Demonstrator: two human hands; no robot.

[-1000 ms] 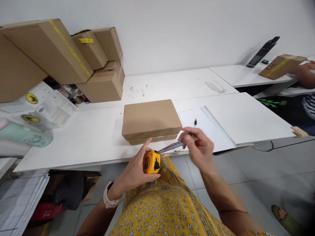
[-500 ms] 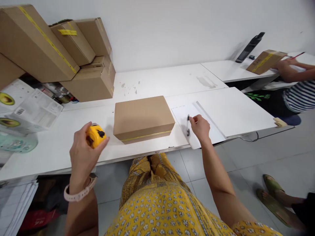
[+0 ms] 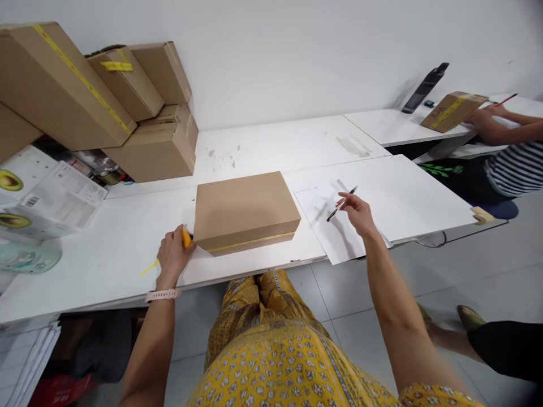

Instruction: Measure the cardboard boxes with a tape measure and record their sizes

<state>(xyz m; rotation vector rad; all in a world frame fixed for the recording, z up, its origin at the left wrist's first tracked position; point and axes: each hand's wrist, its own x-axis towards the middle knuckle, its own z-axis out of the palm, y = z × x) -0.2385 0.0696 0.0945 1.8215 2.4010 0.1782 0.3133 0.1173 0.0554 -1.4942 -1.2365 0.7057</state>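
Note:
My left hand (image 3: pixel 173 255) rests on the white table (image 3: pixel 127 249), closed around a yellow tape measure (image 3: pixel 186 238) set against the left front corner of a flat brown cardboard box (image 3: pixel 244 210). A thin yellow strip (image 3: pixel 149 268) lies on the table just left of that hand. My right hand (image 3: pixel 358 212) is lifted over a white sheet of paper (image 3: pixel 335 226) to the right of the box and pinches a dark pen (image 3: pixel 340 204) that points up and to the right.
Stacked cardboard boxes (image 3: pixel 106 96) and white printed packages (image 3: pixel 46 198) fill the table's back left. At the far right another person's arms (image 3: pixel 500 121) hold a small taped box (image 3: pixel 452 110) on a second table. Someone's sandalled feet (image 3: pixel 466 319) stand on the tiled floor.
My left hand has brought the tape measure from the air down to the table beside the box. My right hand has picked the pen up off the paper.

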